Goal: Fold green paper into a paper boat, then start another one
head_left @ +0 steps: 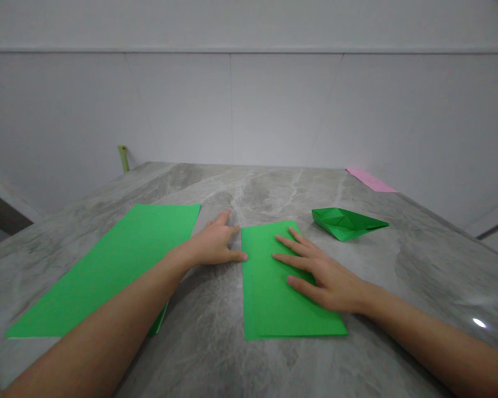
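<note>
Folded green sheet (269,298): lying flat on the grey marbled tabletop (207,354), in front of the person, between the two hands. Its long axis runs away from the person, the far end narrowed in view by perspective. A narrow strip of the lower layer shows along the left side, and a dark seam between layers shows at the near edge.

Right hand (321,273): palm down across the right side of the sheet, fingers spread and pointing left and away. The fingertips rest over the sheet's middle and far part; nothing is gripped.

Left hand (216,240): at the sheet's left side, fingers partly spread, the index pointing away over the tabletop. The thumb reaches right, its tip at the left edge of the sheet; another fingertip is at the far left corner. No grasp is seen.

Boat-shaped green paper piece (342,224): beyond the right hand, apart from the sheet, long axis roughly left to right, one sharp tip pointing right. Its contents cannot be determined.

Larger green paper (128,254): to the left, partly beneath the left forearm in view. Pink paper (370,180): at the far right table edge.
</note>
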A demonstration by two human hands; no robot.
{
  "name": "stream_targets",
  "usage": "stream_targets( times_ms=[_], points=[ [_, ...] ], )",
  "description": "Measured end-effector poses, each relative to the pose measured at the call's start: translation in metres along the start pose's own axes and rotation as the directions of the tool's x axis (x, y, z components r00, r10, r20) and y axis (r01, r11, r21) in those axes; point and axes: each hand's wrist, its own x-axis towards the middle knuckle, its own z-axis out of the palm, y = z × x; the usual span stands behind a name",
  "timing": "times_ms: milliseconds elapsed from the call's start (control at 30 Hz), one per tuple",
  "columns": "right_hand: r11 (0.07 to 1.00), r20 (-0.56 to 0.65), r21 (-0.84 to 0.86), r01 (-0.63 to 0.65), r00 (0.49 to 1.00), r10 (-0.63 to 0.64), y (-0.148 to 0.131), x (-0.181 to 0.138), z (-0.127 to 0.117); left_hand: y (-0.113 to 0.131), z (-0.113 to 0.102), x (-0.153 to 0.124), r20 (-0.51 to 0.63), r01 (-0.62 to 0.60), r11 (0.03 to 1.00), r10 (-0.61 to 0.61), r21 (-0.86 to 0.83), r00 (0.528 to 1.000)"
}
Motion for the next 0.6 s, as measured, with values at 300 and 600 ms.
stream_targets(
  times_ms=[300, 600],
  points=[
    [0.999, -0.023, 0.028, 0.031, 0.999, -0.031, -0.002, 0.000, 0.006, -0.001, 0.004, 0.001, -0.011, 0.006, 1.000, -0.007, -0.030, 1.000],
    [0.997, -0.040, 0.079, -0.012, 0.999, 0.015, 0.003, -0.001, 0.008, 0.000, -0.008, -0.006, 0.220, -0.029, 0.998, 0.017, 0.052, 0.975]
  ],
)
